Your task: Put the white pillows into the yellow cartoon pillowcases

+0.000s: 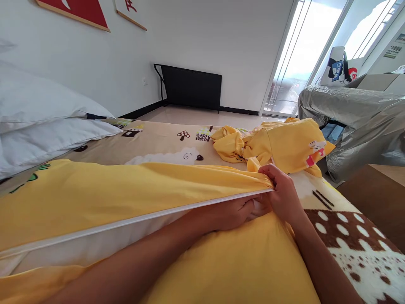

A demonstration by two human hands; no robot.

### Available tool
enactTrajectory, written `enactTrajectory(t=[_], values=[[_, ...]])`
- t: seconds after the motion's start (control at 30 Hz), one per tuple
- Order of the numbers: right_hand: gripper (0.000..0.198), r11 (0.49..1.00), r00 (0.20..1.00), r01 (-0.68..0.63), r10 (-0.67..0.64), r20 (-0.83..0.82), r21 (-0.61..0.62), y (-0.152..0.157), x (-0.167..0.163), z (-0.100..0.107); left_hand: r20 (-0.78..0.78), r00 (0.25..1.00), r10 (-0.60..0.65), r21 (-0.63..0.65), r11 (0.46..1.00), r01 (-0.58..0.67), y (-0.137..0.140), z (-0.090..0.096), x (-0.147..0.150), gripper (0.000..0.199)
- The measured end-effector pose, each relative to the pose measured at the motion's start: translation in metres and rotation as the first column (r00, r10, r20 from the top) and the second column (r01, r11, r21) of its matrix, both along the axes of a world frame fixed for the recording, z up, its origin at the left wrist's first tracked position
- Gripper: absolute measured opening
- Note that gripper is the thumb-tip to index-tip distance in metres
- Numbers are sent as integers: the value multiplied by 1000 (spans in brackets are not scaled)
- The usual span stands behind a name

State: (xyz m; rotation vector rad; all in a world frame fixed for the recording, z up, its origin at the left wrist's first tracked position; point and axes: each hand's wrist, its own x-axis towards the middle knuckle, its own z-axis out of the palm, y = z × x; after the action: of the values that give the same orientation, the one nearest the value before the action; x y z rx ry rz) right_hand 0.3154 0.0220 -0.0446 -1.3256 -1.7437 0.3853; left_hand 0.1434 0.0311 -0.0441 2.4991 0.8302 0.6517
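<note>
A yellow fabric cover (152, 181) with a white edge strip, like a zip, lies across the bed in front of me. Its long side gapes, and whitish fabric (104, 232) shows inside. My left hand (236, 211) reaches into that opening from the left, its fingers curled around a bunch of the pale fabric; the fingertips are partly hidden. At the right end of the opening, my right hand (281, 190) pinches the gathered yellow edge between thumb and fingers. The cover's lower panel (240, 261) bulges below both arms.
A crumpled yellow cloth (284, 143) with a cat print lies ahead to the right on the patterned bed sheet (161, 139). White pillows (50, 109) are stacked at left. Beyond the bed's right side stand a brown box (373, 202) and a silver-wrapped bulky item (363, 109). A black panel (191, 86) leans against the wall.
</note>
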Motion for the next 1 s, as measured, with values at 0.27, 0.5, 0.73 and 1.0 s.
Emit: enactTrajectory(t=[0.27,0.5,0.73,1.0], values=[[26,999,995,-37,36,-96,-12,2,-1,-1,32,987,156,-219,965,-145,9,-11,10,29],[27,999,991,-38,40,-126,13,2,-2,-3,41,999,31,-181,983,-23,16,-13,8,28],[26,999,987,-41,37,-158,-24,7,0,-7,-85,996,-34,91,995,41,1,2,2,16],[30,999,975,-53,50,-214,-9,6,-3,-5,-281,960,-17,199,977,76,-3,6,3,34]])
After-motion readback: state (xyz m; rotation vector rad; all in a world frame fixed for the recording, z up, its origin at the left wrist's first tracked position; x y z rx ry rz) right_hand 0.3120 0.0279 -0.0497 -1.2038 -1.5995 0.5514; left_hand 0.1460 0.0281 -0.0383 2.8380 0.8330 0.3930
